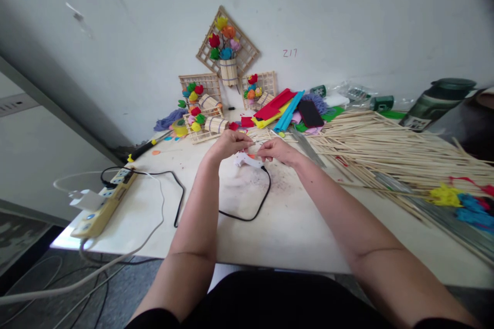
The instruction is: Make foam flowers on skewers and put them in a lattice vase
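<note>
My left hand (230, 145) and my right hand (278, 150) face each other over the middle of the table, a small gap between their fingertips. Each is closed in a pinch; what lies in the fingertips is too small to name. Just below them a white glue gun (249, 160) rests on its side, an orange part showing, its black cord (266, 196) curving toward me. Thin sticks and scraps lie behind the hands. Left of my left hand, a small lattice panel (197, 127) carries fabric flowers and a stick basket (216, 124).
More flowered lattices (228, 41) lean against the wall. Coloured fabric strips (280, 108) and a black phone (311, 114) lie behind my right hand. Many wooden sticks (389, 144) cover the right side, near a dark bottle (438, 105). A power strip (102, 211) sits at left.
</note>
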A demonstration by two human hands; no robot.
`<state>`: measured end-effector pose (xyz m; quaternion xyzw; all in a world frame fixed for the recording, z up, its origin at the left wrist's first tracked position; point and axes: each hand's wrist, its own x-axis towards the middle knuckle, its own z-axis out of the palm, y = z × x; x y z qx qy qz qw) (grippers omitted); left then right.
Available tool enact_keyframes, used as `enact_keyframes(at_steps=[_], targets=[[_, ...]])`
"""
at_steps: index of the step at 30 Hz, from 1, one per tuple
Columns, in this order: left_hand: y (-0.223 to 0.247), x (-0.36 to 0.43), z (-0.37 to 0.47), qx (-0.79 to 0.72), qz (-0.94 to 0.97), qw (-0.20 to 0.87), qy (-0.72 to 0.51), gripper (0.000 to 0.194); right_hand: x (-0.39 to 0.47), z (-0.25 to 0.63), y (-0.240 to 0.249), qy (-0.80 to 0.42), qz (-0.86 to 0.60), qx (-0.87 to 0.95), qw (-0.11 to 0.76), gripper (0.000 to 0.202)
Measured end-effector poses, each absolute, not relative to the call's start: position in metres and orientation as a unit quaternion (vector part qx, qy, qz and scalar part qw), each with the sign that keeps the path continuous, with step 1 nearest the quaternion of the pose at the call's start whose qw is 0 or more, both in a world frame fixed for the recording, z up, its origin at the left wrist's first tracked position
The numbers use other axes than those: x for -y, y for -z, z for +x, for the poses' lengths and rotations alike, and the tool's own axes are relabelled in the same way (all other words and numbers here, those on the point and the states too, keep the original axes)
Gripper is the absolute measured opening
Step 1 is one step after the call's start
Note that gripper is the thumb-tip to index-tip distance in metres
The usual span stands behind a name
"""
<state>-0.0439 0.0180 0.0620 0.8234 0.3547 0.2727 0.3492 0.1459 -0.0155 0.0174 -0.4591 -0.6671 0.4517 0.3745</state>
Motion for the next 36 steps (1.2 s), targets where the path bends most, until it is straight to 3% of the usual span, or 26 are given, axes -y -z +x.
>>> enact_keyframes(at_steps=[3, 8, 13, 15, 18, 21, 23, 26, 29, 36], targets=[[-0.062, -0.018, -0.046, -0.334, 0.837, 0.358, -0.244, 0.026, 0.015, 0.149, -0.017, -0.475, -0.457, 0.651, 0.376, 0.019], [-0.062, -0.017, -0.045, -0.321, 0.865, 0.342, -0.178, 0.020, 0.011, 0.153, -0.023, -0.390, -0.518, 0.618, 0.444, 0.016], [-0.058, -0.022, -0.041, -0.385, 0.874, 0.249, -0.159, 0.014, 0.021, 0.155, -0.040, -0.333, -0.496, 0.631, 0.495, 0.027], [-0.056, -0.025, -0.041, -0.415, 0.865, 0.199, -0.200, 0.014, 0.030, 0.153, -0.049, -0.318, -0.480, 0.666, 0.475, 0.030], [-0.055, -0.028, -0.041, -0.420, 0.846, 0.171, -0.282, 0.014, 0.038, 0.150, -0.056, -0.352, -0.443, 0.745, 0.353, 0.025], [-0.057, -0.027, -0.042, -0.405, 0.828, 0.211, -0.326, 0.018, 0.033, 0.150, -0.051, -0.360, -0.458, 0.781, 0.225, 0.017], [-0.058, -0.025, -0.041, -0.398, 0.819, 0.246, -0.332, 0.020, 0.027, 0.151, -0.046, -0.270, -0.526, 0.779, 0.210, 0.014], [-0.059, -0.023, -0.041, -0.386, 0.816, 0.281, -0.326, 0.022, 0.022, 0.155, -0.045, -0.172, -0.598, 0.733, 0.274, 0.024], [-0.060, -0.021, -0.042, -0.378, 0.813, 0.304, -0.323, 0.022, 0.025, 0.155, -0.051, -0.196, -0.592, 0.700, 0.349, 0.032], [-0.060, -0.018, -0.042, -0.372, 0.804, 0.366, -0.287, 0.026, 0.034, 0.146, -0.057, -0.172, -0.546, 0.740, 0.352, 0.029]])
